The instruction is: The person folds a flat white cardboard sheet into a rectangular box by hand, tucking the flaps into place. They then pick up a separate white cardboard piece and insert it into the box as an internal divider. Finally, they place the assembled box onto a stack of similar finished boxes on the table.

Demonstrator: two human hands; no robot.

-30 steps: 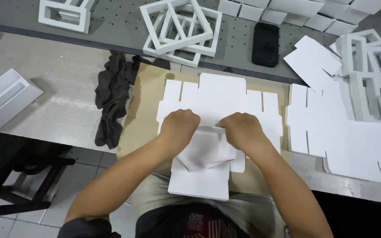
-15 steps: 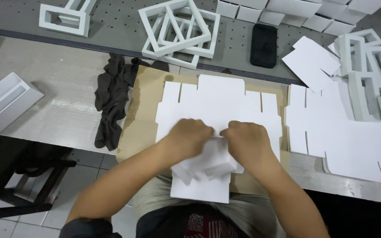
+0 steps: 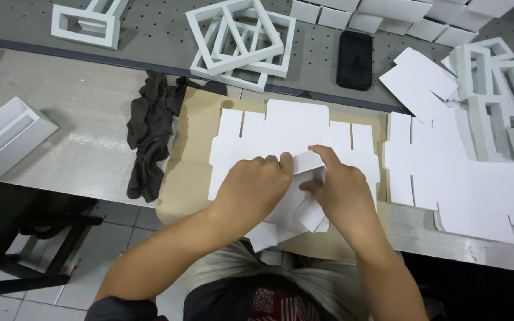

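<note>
A white die-cut cardboard piece (image 3: 295, 205), partly folded, is held between both my hands above the brown cardboard mat (image 3: 194, 148). My left hand (image 3: 251, 187) grips its left side with the fingers curled over a raised flap. Gripping the right side, my right hand (image 3: 340, 190) has its thumb on the flap's top edge. Under them lies a flat white die-cut sheet (image 3: 287, 128) with slotted tabs. The lower part of the held piece hangs over the table's front edge.
A dark crumpled cloth (image 3: 150, 134) lies left of the mat. A stack of flat white sheets (image 3: 465, 184) sits at the right. Folded white frames (image 3: 239, 38) and a black phone (image 3: 355, 50) lie at the back, and a white tray (image 3: 7, 137) at the left.
Both hands have moved closer together and up the piece. A flap that lay flatter before now stands raised between the fingers.
</note>
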